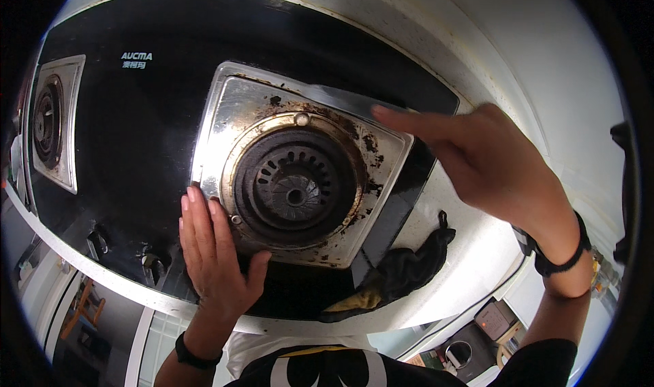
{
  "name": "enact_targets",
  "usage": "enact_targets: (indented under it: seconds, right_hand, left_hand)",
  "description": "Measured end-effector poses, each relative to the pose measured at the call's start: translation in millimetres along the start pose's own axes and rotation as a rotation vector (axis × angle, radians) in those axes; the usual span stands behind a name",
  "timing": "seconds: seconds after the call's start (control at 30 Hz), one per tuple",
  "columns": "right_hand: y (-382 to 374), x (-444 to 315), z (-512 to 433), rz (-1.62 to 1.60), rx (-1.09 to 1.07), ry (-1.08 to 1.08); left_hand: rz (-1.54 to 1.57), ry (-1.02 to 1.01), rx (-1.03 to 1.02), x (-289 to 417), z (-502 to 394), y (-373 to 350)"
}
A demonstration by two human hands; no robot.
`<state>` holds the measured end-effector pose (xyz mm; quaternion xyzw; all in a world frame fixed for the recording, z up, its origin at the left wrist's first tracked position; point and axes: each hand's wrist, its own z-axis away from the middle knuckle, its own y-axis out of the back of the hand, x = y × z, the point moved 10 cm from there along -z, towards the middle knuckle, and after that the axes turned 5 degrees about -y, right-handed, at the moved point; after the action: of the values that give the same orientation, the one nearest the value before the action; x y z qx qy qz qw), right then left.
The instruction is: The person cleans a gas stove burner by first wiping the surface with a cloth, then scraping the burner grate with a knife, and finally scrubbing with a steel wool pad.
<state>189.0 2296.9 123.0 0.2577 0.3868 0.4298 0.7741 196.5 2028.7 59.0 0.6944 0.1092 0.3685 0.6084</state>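
My right hand (477,152) grips a knife (347,101), its index finger stretched along the blade and the handle hidden in the palm. The blade lies along the far edge of a square metal drip tray (237,98) on a black gas hob. Dark burnt-on grime spots the tray, mostly at its far and right sides. At its centre sits a round dark burner (295,197). My left hand (218,264) holds no object. Its fingertips rest on the tray's near left corner, with the thumb apart.
A crumpled black cloth (409,269) lies across the hob's near right edge and the pale counter (460,244). Two control knobs (153,267) are left of my left hand. A second burner (48,121) stands at the far left. A wall (490,24) rises behind.
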Motion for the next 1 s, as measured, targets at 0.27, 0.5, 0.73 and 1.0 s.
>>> enact_targets:
  seconds: [0.27, 0.5, 0.73, 1.0]
  right_hand:
    - [-2.5, -0.9, -8.0, -0.055, -0.048, -0.08]
    - [2.3, -13.8, -16.5, -0.09, 0.012, 0.022]
    - [4.1, -21.7, -21.2, -0.16, 0.064, 0.116]
    - [-0.2, -26.2, -31.6, -0.117, 0.045, 0.109]
  left_hand:
    - [0.006, 0.012, -0.011, -0.6, 1.1, 0.0]
    - [0.011, 0.01, -0.029, 0.1, 0.3, 1.1]
    - [0.021, 0.002, -0.031, 1.4, -0.2, 1.6]
    - [0.003, 0.0, -0.032, 1.6, 0.5, 1.9]
